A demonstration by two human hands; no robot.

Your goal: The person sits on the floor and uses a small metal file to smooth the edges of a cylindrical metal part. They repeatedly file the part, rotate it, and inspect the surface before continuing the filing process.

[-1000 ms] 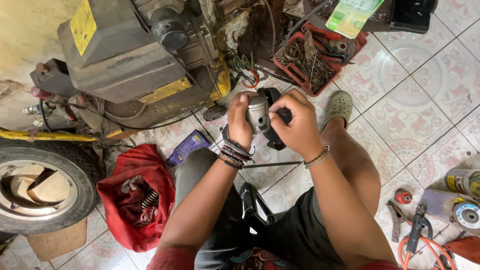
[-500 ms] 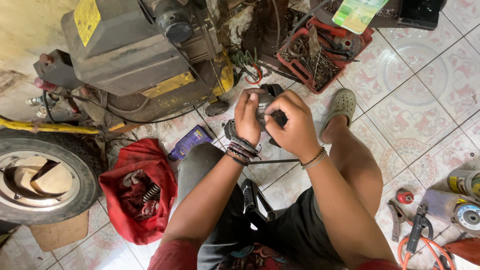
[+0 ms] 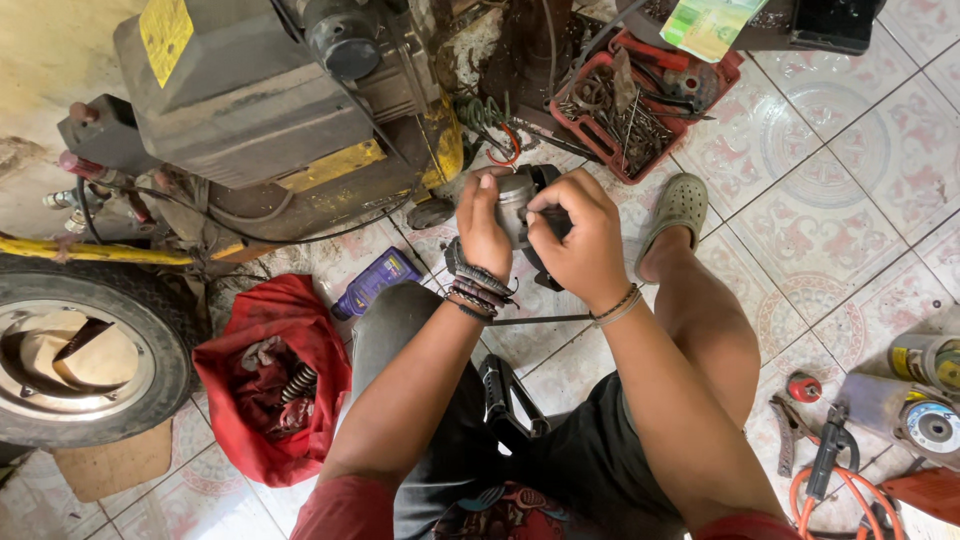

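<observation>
Held up over the tiled floor [image 3: 840,200] in front of the knees, the grey cylindrical motor part [image 3: 516,205] is gripped by the left hand [image 3: 483,225] while the right hand [image 3: 575,240] pinches its near end, seemingly mid-fitting, which calls for steady twisting next.

Centre of frame: left hand [image 3: 484,225] and right hand [image 3: 578,240], both closed around a small grey metal engine part [image 3: 517,200] with a black piece beneath it.
Upper left: large grey and yellow machine [image 3: 260,110].
Left edge: black tyre [image 3: 95,350] on a silver rim.
Lower left: open red bag [image 3: 265,375] holding springs and metal parts; purple bottle [image 3: 375,280] lying just above it.
Upper centre: red tray [image 3: 640,110] of bolts and tools.
Right of centre: grey clog [image 3: 680,205] on a foot.
Lower right: pliers [image 3: 785,430], orange cable [image 3: 840,495], angle grinder [image 3: 925,420] on the tiled floor [image 3: 850,190].
</observation>
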